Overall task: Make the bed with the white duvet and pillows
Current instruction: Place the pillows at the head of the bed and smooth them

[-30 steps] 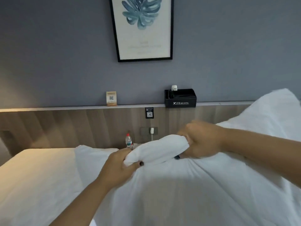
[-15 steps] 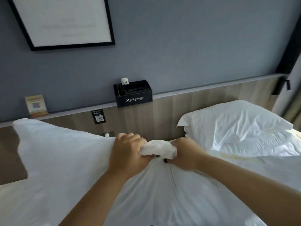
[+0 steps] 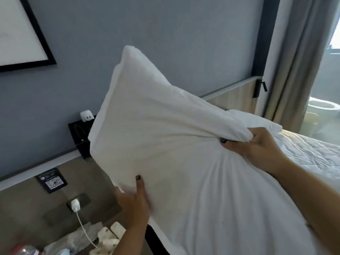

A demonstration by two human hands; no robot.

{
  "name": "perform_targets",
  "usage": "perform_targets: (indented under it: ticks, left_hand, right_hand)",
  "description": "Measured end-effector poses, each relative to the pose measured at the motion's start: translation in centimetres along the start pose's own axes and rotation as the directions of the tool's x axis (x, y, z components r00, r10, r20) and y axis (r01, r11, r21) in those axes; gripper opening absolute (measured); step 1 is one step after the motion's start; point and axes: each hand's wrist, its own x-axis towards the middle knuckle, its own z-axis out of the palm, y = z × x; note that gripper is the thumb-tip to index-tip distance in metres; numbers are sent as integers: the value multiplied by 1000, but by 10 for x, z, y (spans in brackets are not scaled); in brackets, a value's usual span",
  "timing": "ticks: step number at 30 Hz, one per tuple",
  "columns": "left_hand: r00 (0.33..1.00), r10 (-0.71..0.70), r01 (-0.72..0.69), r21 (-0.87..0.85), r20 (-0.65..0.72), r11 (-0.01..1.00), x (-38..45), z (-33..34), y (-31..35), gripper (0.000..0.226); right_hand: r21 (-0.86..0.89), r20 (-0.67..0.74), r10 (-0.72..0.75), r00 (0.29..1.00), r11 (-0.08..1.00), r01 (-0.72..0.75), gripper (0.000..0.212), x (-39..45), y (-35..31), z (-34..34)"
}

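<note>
Gripping a bunched fold along the pillow's (image 3: 165, 144) upper right edge, the right hand (image 3: 257, 146) is holding it tightly, fingers curled round the cloth so that creases are fanning out from the fist. Lower on the pillow's left edge, the left hand (image 3: 132, 201) is pinching the side, its thumb lying flat on the front face and the other fingers going out of sight behind the cover. Between the two hands the pillow is hanging in the air, tilted, with one corner pointing up at the grey wall (image 3: 165, 34) and its lower part dropping out of the frame. It is standing in front of the wooden headboard (image 3: 235, 96), hiding part of the black box (image 3: 79, 129) that is sitting on the headboard's ledge. Right of the pillow, white bedding (image 3: 309, 153) is lying on the bed, rumpled rather than smooth, and what looks like a second pillow (image 3: 257, 120) is peeking out just behind the right hand. Below the pillow, at the foot of the headboard, a charger (image 3: 75, 205) is sitting in a socket above a clutter of small items. Judging by this, the job is only partly done: this pillow is being shaken or plumped and is not yet placed, and the duvet appears to be waiting for straightening.
</note>
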Motion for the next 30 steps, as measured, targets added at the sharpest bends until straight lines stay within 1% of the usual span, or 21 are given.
perform_targets:
  ticks: [1, 2, 3, 5, 8, 10, 12, 14, 15, 16, 18, 20, 22, 23, 24, 25, 26, 27, 28, 29, 30]
  left_hand:
    - [986, -156, 160, -80, 51, 984, 0, 18, -11, 105]
    - [943, -293, 312, -118, 155, 943, -2, 36, -21, 99]
    - [884, -371, 417, -119, 283, 901, -4, 53, -30, 95]
    - [768, -428, 520, -73, 477, 851, -6, 88, -37, 95]
    - [610, -442, 573, 19, 657, 819, 9, 151, -43, 92]
    - [590, -460, 521, 122, 663, 845, 24, 202, -47, 93]
    - [638, -458, 419, 220, 619, 881, 39, 256, -43, 95]
    - [710, -379, 256, 283, 593, 924, 48, 310, -30, 83]
    - [723, -306, 152, 290, 620, 945, 51, 341, -21, 77]
    - [716, -220, 40, 276, 662, 960, 56, 373, -12, 74]
    - [703, -35, -194, 239, 710, 951, 69, 440, 6, 69]
    - [677, 115, -420, 253, 727, 872, 81, 507, 29, 66]
    - [598, 210, -586, 243, 774, 773, 95, 567, 48, 62]
    - [554, 231, -639, 230, 800, 734, 101, 591, 50, 61]
    - [517, 224, -672, 229, 826, 704, 109, 609, 43, 62]
    - [488, 168, -694, 264, 856, 670, 118, 618, 27, 67]
    - [479, 68, -711, 341, 875, 614, 127, 618, 1, 73]
    - [500, -62, -719, 453, 864, 527, 135, 608, -32, 79]
    - [553, -168, -708, 567, 816, 422, 144, 590, -69, 85]
    - [636, -222, -657, 669, 740, 348, 150, 566, -105, 91]
    - [723, -235, -567, 753, 649, 335, 154, 541, -135, 96]
  right_hand:
    - [26, -69, 0, 998, 1000, 2, 72, 7, 2, -13]
    - [50, -136, 13, 991, 999, -6, 64, 14, 6, -25]
    - [73, -196, 37, 980, 997, -23, 52, 21, 11, -36]
    - [93, -297, 76, 952, 994, -50, 34, 33, 28, -57]
    - [-31, -401, 81, 913, 994, -102, 41, 54, 69, -89]
    - [-87, -485, 104, 868, 982, -166, 41, 67, 104, -113]
    - [-72, -557, 158, 815, 969, -237, 37, 81, 143, -135]
    - [9, -591, 239, 771, 957, -290, 31, 94, 183, -149]
    - [54, -611, 279, 741, 949, -312, 24, 101, 201, -153]
    - [92, -629, 311, 713, 940, -328, 17, 110, 218, -156]
    - [154, -649, 352, 674, 929, -336, 14, 134, 246, -158]
    - [265, -664, 380, 644, 925, -272, 10, 165, 267, -161]
    - [409, -662, 440, 606, 890, -199, 4, 201, 293, -161]
    - [482, -644, 493, 586, 855, -190, 5, 221, 311, -160]
    - [539, -613, 547, 570, 817, -205, 11, 240, 331, -158]
    - [580, -570, 599, 562, 779, -241, 18, 260, 353, -154]
    - [601, -522, 648, 555, 741, -300, 25, 279, 375, -150]
    - [608, -463, 701, 543, 697, -381, 32, 295, 398, -142]
    - [605, -401, 750, 526, 648, -463, 37, 308, 419, -134]
    - [592, -344, 793, 502, 599, -539, 38, 318, 437, -125]
    - [567, -315, 818, 481, 569, -595, 36, 327, 452, -116]
